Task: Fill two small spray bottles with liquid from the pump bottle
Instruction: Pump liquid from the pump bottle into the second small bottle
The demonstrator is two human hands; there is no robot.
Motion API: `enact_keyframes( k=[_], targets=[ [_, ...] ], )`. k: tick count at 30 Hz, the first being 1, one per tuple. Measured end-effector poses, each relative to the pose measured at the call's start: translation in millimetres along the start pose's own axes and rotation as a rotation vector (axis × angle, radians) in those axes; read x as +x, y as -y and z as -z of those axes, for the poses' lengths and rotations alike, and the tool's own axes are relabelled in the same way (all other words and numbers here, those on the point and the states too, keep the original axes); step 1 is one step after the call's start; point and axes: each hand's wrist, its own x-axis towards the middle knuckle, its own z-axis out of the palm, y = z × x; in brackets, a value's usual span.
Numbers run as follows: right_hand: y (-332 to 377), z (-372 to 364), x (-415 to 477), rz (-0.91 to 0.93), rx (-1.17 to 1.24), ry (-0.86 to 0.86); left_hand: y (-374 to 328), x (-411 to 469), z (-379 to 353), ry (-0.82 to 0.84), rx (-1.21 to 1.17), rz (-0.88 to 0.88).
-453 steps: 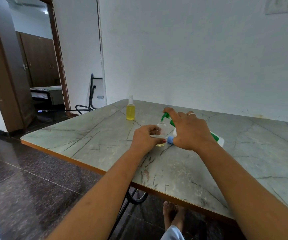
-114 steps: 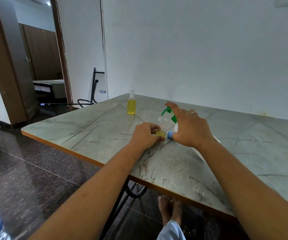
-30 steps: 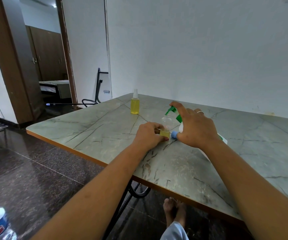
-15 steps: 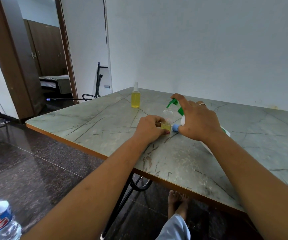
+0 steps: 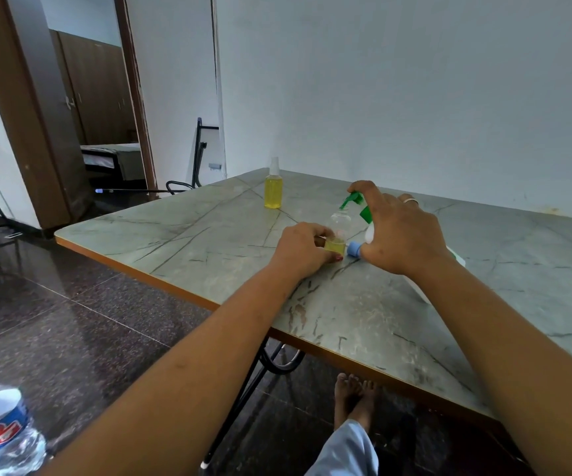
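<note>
Clear spray bottle (image 5: 337, 233), yellow liquid, marbled table (image 5: 483, 286)

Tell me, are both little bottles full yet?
Not yet. The capped spray bottle at the back is full of yellow liquid. The left hand steadies the open bottle, only its bottom yellow, while the right hand presses the green pump. It needs more, then a cap.

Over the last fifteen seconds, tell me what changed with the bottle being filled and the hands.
The small clear bottle went from a thin film of yellow liquid to a visible band at its base. Nothing was picked up or let go: the left hand still steadies it, the right hand still sits on the green pump. The capped, full spray bottle stayed at the table's far side.
</note>
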Motion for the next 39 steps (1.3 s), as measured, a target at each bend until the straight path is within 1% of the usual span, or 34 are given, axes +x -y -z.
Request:
enact_keyframes(
  k=[7, 16, 30, 39],
  targets=[
    [1.7, -2.1, 0.8, 0.006, 0.0, -0.031, 0.1, -0.9, 0.6, -0.009, 0.016, -0.012],
    [-1.1, -3.0, -0.4, 0.037, -0.044, -0.018, -0.3, -1.2, 0.6, -0.017, 0.007, 0.002],
    [-0.6, -2.5, 2.5, 0.009, 0.005, -0.017, -1.8, -0.4, 0.4, 0.0, 0.031, 0.007],
    [1.8, -4.0, 3.3, 0.031, -0.004, -0.001, -0.7, 0.8, -0.2, -0.016, 0.047, 0.014]
  ],
)
